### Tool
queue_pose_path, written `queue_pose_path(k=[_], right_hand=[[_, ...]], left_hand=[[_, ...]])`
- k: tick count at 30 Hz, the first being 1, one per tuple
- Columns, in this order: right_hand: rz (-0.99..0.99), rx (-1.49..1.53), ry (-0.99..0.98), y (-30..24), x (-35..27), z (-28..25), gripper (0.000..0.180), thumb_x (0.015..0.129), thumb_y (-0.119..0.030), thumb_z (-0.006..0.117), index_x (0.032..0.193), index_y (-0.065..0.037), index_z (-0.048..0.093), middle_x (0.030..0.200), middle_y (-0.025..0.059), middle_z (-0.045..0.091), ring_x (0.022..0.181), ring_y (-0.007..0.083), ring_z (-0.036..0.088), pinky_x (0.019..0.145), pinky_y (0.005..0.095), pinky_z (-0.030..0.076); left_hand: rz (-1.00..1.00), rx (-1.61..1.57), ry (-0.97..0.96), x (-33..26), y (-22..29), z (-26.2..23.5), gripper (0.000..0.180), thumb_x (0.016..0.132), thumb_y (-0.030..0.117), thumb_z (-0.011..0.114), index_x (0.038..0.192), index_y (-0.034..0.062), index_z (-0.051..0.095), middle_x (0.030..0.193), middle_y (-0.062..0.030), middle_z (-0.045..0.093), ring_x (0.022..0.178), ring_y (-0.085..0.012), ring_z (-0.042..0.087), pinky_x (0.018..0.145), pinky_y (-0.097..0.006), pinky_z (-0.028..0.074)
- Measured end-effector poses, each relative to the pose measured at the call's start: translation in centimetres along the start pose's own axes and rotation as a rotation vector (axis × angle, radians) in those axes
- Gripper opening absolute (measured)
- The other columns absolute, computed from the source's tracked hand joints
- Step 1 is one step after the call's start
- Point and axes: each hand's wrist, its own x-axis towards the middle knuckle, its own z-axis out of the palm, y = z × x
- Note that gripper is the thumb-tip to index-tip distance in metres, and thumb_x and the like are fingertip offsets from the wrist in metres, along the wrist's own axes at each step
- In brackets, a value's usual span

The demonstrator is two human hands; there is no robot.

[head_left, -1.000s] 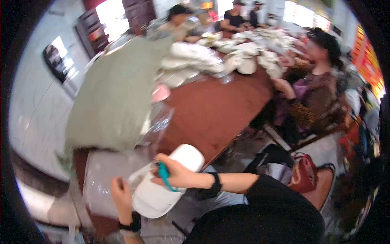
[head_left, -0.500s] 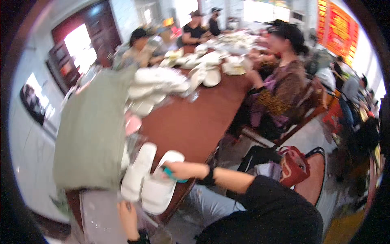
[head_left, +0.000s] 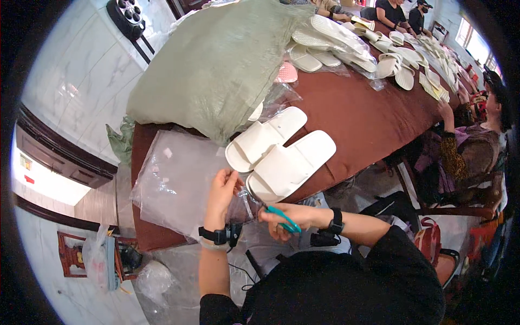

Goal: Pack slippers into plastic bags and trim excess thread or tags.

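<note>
A pair of white slide slippers lies on the brown-covered table, the left slipper [head_left: 253,142] beside the right slipper [head_left: 284,170], toes toward me. At their near end my left hand [head_left: 222,190] pinches what looks like the edge of a clear plastic bag [head_left: 245,205], which hangs between my hands. My right hand [head_left: 295,218] is closed around teal-handled scissors [head_left: 284,219] just off the table's front edge; the blades are mostly hidden. Left of the slippers lies a flat stack of clear plastic bags [head_left: 173,181].
A large grey-green sack [head_left: 206,70] fills the table's far left. Behind the pair are a pink slipper [head_left: 287,72] and bagged white slippers [head_left: 336,40]. More white slippers [head_left: 401,67] spread along the table, where several people sit. A red bag [head_left: 428,241] is at my right.
My view has swung down and left. The right hand with the scissors has come off the slippers to their near side. My left hand has moved up to the slippers' toe end.
</note>
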Motion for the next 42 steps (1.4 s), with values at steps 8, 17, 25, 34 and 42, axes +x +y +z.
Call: queue_pose_path(k=[8, 17, 25, 34, 42], right_hand=[[-0.014, 0.537, -0.191, 0.5, 3.6, -2.5, 0.06, 0.082, -0.066, 0.048, 0.09, -0.006, 0.054, 0.06, 0.0132, 0.059, 0.043, 0.016, 0.051, 0.036, 0.0229, 0.034], [-0.189, 0.254, -0.044, -0.5, 1.5, -1.8, 0.05, 0.088, -0.056, 0.049, 0.095, -0.006, 0.048, 0.05, 0.0029, 0.048, 0.037, 0.0095, 0.042, 0.034, 0.0217, 0.029], [-0.151, -0.487, 0.377, -1.4, -8.1, -3.5, 0.051, 0.081, -0.026, 0.07, 0.116, -0.002, 0.042, 0.064, 0.0063, 0.058, 0.05, 0.0112, 0.055, 0.043, 0.0232, 0.042], [0.026, -1.138, 0.647, -2.5, -11.5, -4.6, 0.062, 0.084, -0.03, 0.064, 0.136, -0.007, 0.039, 0.057, 0.0126, 0.051, 0.05, 0.0145, 0.044, 0.053, 0.0256, 0.041], [-0.188, -0.798, 0.892, -5.3, -10.3, -2.2, 0.048, 0.083, -0.016, 0.066, 0.126, -0.006, 0.047, 0.063, 0.0005, 0.052, 0.056, 0.0121, 0.051, 0.055, 0.0281, 0.044]], left_hand=[[-0.19, -0.372, -0.127, -0.3, 0.2, 0.2, 0.017, 0.093, 0.022, 0.051, 0.089, 0.006, 0.047, 0.064, 0.0015, 0.041, 0.052, -0.0084, 0.041, 0.044, -0.023, 0.034], [-0.03, -0.524, 0.14, -3.0, 3.2, -2.1, 0.013, 0.092, 0.019, 0.053, 0.09, 0.0068, 0.05, 0.064, 0.0021, 0.044, 0.052, -0.0076, 0.042, 0.045, -0.022, 0.033], [0.167, -0.119, 0.322, -18.8, -1.5, -16.0, 0.005, 0.081, 0.003, 0.062, 0.08, -0.0007, 0.059, 0.063, -0.0015, 0.053, 0.053, -0.0078, 0.047, 0.046, -0.022, 0.034], [-0.552, 0.181, 0.466, -20.0, -27.4, -18.0, 0.017, 0.076, 0.019, 0.068, 0.072, 0.0022, 0.064, 0.058, -0.0041, 0.058, 0.044, -0.0116, 0.048, 0.042, -0.027, 0.039], [-0.488, -0.416, 0.64, -9.4, -39.0, -15.0, 0.014, 0.077, 0.015, 0.065, 0.087, 0.0055, 0.063, 0.078, -0.0088, 0.064, 0.052, -0.019, 0.059, 0.041, -0.036, 0.045]])
